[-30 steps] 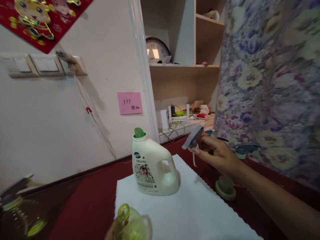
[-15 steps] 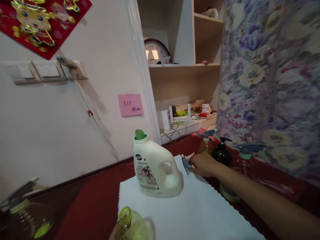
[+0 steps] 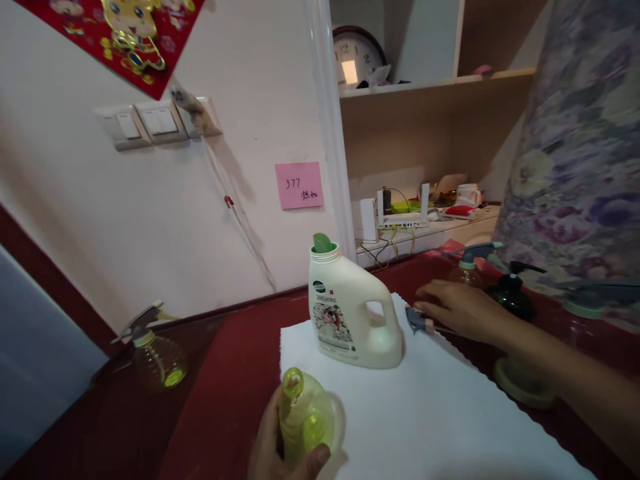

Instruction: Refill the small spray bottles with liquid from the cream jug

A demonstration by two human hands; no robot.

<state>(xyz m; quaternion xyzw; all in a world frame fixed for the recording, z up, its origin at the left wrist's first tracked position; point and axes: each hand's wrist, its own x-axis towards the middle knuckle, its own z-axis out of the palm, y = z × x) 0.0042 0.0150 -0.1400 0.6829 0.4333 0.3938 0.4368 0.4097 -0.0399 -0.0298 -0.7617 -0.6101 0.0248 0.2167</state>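
Note:
My left hand [image 3: 273,443] is wrapped round a translucent yellow-green spray bottle [image 3: 307,417]; its neck is open and yellow liquid shows inside. Behind it, a cream detergent jug [image 3: 353,320] with a flower label stands upright on a white sheet [image 3: 450,407]. Its green spout [image 3: 321,243] is uncovered. A grey trigger spray head [image 3: 416,320] lies at the sheet's far right edge. Just above and right of this spray head, my right hand [image 3: 460,307] has its fingers stretched out, with nothing seen in them.
On the red table [image 3: 215,400], a spray bottle [image 3: 160,363] stands at the left. A second spray bottle [image 3: 467,270], a dark pump bottle [image 3: 513,293] and another sprayer [image 3: 583,313] stand at the right, near the floral curtain [image 3: 590,180]. A router [image 3: 403,217] sits on the back shelf.
My right hand has let go of the grey spray head, which lies on the sheet. My view has turned left and down, showing more of my left hand and the bottle.

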